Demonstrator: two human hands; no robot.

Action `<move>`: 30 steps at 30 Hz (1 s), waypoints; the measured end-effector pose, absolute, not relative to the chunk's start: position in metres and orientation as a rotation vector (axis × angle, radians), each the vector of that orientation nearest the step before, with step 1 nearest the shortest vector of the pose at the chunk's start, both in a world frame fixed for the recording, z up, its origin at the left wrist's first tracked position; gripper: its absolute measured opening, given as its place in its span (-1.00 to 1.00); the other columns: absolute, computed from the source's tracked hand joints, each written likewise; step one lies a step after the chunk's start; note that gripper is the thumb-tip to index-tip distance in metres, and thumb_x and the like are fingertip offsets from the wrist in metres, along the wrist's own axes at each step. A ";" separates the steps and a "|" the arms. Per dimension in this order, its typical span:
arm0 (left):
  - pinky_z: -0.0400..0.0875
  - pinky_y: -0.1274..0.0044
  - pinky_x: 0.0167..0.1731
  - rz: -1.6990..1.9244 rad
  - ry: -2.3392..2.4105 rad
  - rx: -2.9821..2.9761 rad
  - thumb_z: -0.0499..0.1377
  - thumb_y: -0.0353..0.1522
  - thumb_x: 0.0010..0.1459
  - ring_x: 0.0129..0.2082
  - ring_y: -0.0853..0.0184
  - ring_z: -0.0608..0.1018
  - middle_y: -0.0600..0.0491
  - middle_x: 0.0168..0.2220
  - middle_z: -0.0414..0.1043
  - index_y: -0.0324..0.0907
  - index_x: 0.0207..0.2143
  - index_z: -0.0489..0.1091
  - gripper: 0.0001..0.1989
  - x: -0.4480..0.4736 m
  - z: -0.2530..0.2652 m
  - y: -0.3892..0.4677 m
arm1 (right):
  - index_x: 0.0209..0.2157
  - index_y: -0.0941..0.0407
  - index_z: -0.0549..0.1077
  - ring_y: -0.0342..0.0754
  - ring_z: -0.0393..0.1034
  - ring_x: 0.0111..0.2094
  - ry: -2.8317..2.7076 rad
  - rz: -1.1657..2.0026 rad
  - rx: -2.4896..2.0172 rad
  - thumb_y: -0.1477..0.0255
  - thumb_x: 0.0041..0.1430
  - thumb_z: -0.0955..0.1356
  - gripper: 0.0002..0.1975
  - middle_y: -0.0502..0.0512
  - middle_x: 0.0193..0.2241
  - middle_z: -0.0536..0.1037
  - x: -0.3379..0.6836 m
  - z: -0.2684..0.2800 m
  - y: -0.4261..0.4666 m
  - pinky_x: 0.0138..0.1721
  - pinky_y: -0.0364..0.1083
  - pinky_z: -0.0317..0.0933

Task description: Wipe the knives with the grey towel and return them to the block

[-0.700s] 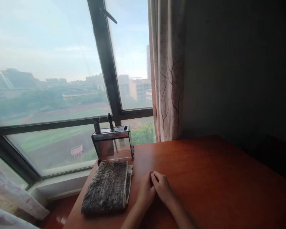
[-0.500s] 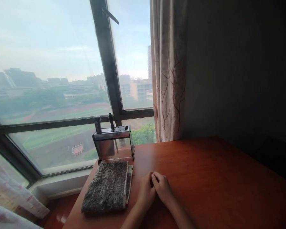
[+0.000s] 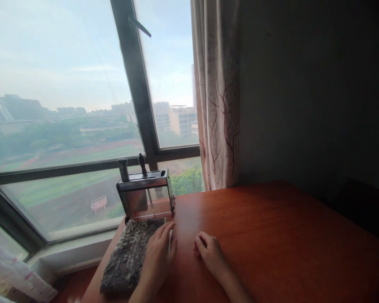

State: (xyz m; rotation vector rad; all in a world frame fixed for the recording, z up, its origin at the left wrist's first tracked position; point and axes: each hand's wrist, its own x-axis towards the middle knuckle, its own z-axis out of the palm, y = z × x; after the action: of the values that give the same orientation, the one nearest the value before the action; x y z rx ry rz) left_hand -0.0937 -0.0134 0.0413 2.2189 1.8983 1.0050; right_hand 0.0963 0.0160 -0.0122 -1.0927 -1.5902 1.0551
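A folded, shaggy grey towel (image 3: 126,256) lies at the left side of the wooden table (image 3: 271,235). My left hand (image 3: 158,252) is over the towel's right part, its fingers apart from the thumb and slightly bent. A strip of the towel's pale edge shows between thumb and fingers; whether the fingertips touch it I cannot tell. My right hand (image 3: 210,250) is low over the table to the right of the towel, with its fingers curled in and nothing visible in them. Behind the towel stands a clear-sided knife block (image 3: 147,198) with two dark handles sticking up.
A large window (image 3: 76,105) with dark frames rises behind and to the left of the table. A patterned curtain (image 3: 219,109) hangs at the table's far edge. Another light curtain (image 3: 22,269) is at the lower left, near the window sill (image 3: 76,252).
My hands, earlier together on the table, have come apart. The left has moved left over the towel and spread its fingers, while the right stays near its place. The view has shifted slightly.
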 end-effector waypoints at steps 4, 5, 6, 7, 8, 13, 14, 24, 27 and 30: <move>0.15 0.23 0.18 0.721 2.229 2.318 0.04 -0.27 0.13 0.20 0.06 0.31 -0.11 0.15 0.38 -0.19 0.13 0.33 -0.50 -0.158 0.061 -0.021 | -0.50 0.11 0.36 -0.10 0.40 -0.59 -1.530 1.080 -1.098 0.16 0.27 0.16 -0.59 0.04 -0.58 0.51 0.096 -0.012 0.016 -0.54 -0.18 0.18; 0.10 0.23 0.20 0.611 2.257 2.340 0.06 -0.25 0.12 0.23 0.06 0.27 -0.10 0.18 0.35 -0.18 0.15 0.32 -0.47 -0.169 0.061 -0.023 | -0.50 0.11 0.36 -0.11 0.40 -0.59 -1.524 1.078 -1.098 0.17 0.27 0.17 -0.61 0.03 -0.58 0.51 0.096 -0.011 0.016 -0.54 -0.18 0.18; 0.02 0.19 0.22 0.498 2.308 2.332 0.06 -0.25 0.12 0.27 0.05 0.21 -0.06 0.21 0.32 -0.13 0.16 0.32 -0.46 -0.178 0.060 -0.025 | -0.50 0.11 0.36 -0.11 0.40 -0.59 -1.522 1.075 -1.097 0.18 0.27 0.18 -0.62 0.03 -0.58 0.50 0.096 -0.011 0.016 -0.53 -0.18 0.18; -0.04 0.14 0.23 0.397 2.361 2.300 0.05 -0.26 0.13 0.29 0.04 0.16 -0.04 0.24 0.28 -0.09 0.16 0.33 -0.48 -0.184 0.057 -0.026 | -0.50 0.10 0.36 -0.11 0.39 -0.59 -1.523 1.071 -1.096 0.19 0.26 0.19 -0.63 0.02 -0.59 0.49 0.096 -0.010 0.016 -0.53 -0.18 0.18; -0.07 0.12 0.23 0.303 2.387 2.263 0.04 -0.26 0.14 0.31 0.04 0.13 -0.03 0.26 0.24 -0.07 0.16 0.33 -0.48 -0.187 0.054 -0.028 | -0.50 0.10 0.37 -0.10 0.39 -0.59 -1.526 1.067 -1.095 0.19 0.25 0.20 -0.65 0.01 -0.60 0.49 0.096 -0.010 0.015 -0.52 -0.17 0.18; 0.02 0.18 0.21 0.130 2.325 2.156 0.01 -0.20 0.17 0.32 0.04 0.11 -0.08 0.31 0.13 -0.10 0.22 0.27 -0.44 -0.181 0.043 -0.027 | -0.45 0.10 0.39 -0.07 0.41 -0.57 -1.527 1.049 -1.087 0.20 0.24 0.22 -0.69 0.06 -0.53 0.53 0.095 -0.009 0.013 -0.52 -0.15 0.20; 0.04 0.18 0.21 0.130 2.317 2.152 0.00 -0.20 0.18 0.32 0.04 0.11 -0.09 0.32 0.12 -0.11 0.22 0.26 -0.44 -0.177 0.043 -0.027 | -0.43 0.10 0.39 -0.07 0.42 -0.56 -1.523 1.046 -1.084 0.20 0.24 0.21 -0.69 0.08 -0.50 0.55 0.095 -0.008 0.013 -0.52 -0.15 0.21; -0.06 0.10 0.21 0.207 2.141 2.246 0.00 -0.23 0.16 0.33 -0.01 0.08 -0.08 0.33 0.10 -0.06 0.24 0.23 -0.43 -0.100 0.040 -0.035 | -0.27 0.09 0.50 0.05 0.49 -0.25 -1.491 0.818 -1.083 0.26 0.26 0.22 -0.72 0.15 -0.29 0.60 0.104 0.001 0.010 -0.25 -0.09 0.31; -0.11 0.03 0.20 0.268 2.116 2.246 0.02 -0.24 0.14 0.32 -0.07 0.06 -0.13 0.33 0.09 -0.08 0.24 0.24 -0.42 -0.073 0.036 -0.037 | -0.25 0.08 0.52 0.07 0.44 -0.09 -1.518 0.739 -1.015 0.30 0.24 0.25 -0.76 0.19 -0.16 0.57 0.110 0.001 0.015 -0.06 -0.01 0.29; -0.14 -0.02 0.19 0.334 2.118 2.262 0.00 -0.25 0.15 0.32 -0.13 0.05 -0.21 0.31 0.11 -0.14 0.24 0.24 -0.42 -0.048 0.031 -0.037 | -0.30 0.08 0.56 0.11 0.40 -0.02 -1.521 0.665 -1.032 0.30 0.21 0.28 -0.76 0.24 -0.11 0.56 0.118 -0.001 0.021 0.04 0.07 0.24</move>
State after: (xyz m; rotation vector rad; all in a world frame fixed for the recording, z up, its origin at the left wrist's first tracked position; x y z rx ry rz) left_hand -0.0481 -0.0369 0.0308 2.2624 2.1184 0.3344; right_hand 0.1183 0.0213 -0.0014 -1.0317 -1.5208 0.6651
